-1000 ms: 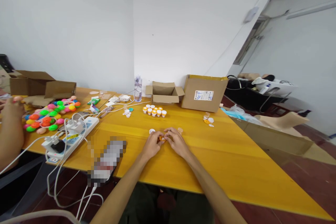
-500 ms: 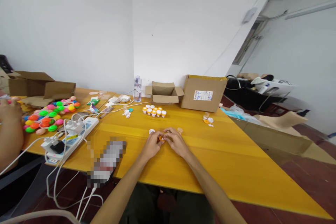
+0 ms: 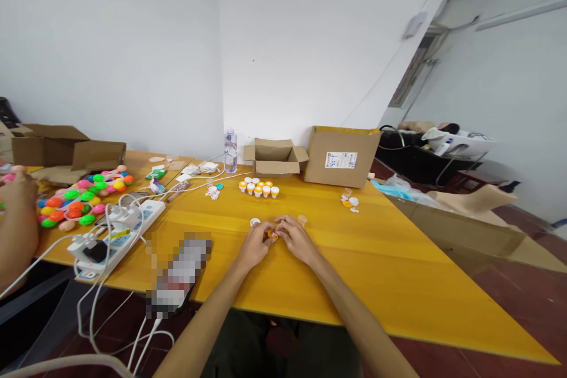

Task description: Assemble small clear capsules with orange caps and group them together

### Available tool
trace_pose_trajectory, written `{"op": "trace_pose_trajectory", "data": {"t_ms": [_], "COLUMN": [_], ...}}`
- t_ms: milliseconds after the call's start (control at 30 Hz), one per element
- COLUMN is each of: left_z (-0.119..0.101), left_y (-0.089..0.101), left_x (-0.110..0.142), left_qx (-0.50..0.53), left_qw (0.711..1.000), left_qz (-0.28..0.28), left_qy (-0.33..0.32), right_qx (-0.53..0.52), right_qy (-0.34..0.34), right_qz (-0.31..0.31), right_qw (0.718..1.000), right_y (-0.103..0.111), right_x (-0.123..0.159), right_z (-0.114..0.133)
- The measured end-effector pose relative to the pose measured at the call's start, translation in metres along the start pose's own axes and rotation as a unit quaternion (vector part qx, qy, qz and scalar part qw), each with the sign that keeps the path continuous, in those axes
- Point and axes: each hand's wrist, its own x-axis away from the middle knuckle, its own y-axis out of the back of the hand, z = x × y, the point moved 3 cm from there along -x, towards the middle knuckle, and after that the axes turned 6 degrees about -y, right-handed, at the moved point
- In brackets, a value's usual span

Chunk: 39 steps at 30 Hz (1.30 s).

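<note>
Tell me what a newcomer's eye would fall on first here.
Probably the heap of bright multicoloured balls on the left of the yellow wooden table, beside the long white power strip. Next, near the middle, the left hand holds a small orange plastic piece, with the right hand close beside it. Farther back, small white-and-orange plastic pieces cluster in front of a small open brown cardboard box.
</note>
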Motion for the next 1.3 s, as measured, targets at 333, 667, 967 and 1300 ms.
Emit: {"op": "trace_pose_trajectory", "data": {"t_ms": [333, 667, 967, 1300], "left_z": [-0.0034, 0.0037, 0.0011, 0.0048], "left_y": [0.0009, -0.0014, 0.0000, -0.0023], "left_x": [-0.0002, 0.0004, 0.0008, 0.0008], "left_qx": [-0.007, -0.002, -0.005, -0.013], "left_qw": [1.000, 1.000, 1.000, 1.000], "left_qz": [0.001, -0.010, -0.007, -0.007], "left_qy": [-0.005, -0.011, -0.016, 0.003], "right_qx": [0.002, 0.016, 0.031, 0.052], "right_qy": [0.004, 0.010, 0.029, 0.046], "right_qz": [0.005, 0.003, 0.006, -0.004], "right_qw": [1.000, 1.000, 0.999, 0.998], "right_y": [0.0006, 0.0002, 0.0013, 0.0013], "right_x": [0.0013, 0.0016, 0.0031, 0.0052], "right_z": [0.0006, 0.0009, 0.0019, 0.0042]}}
